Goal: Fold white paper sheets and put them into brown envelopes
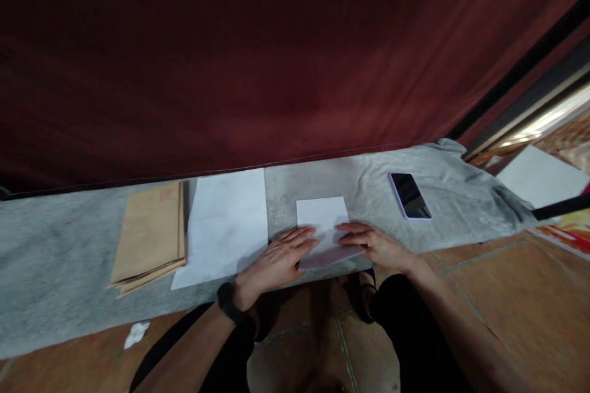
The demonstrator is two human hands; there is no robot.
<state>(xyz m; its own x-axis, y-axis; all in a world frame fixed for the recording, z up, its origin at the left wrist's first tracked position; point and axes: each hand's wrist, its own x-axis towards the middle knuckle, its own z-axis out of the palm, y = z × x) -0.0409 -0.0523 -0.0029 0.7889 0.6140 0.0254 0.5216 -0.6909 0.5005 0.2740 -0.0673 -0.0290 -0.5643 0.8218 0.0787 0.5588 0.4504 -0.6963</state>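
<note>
Two forearms [196, 344]; left hand [280, 258], right hand [378, 247] touching one small white sheet [322, 212], grip closure unclear; one phone [410, 196]

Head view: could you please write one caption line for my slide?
Left hand and right hand touch a small white paper on grey cloth, between a larger white sheet and a phone.

you can pass over the grey cloth [374, 199] between the small white paper [322, 212] and the phone [410, 196]; leftward, the large white sheet [230, 221] and brown paper stack [150, 230] lie in your way; the dark red surface [295, 73] bounds the far edge.
</note>
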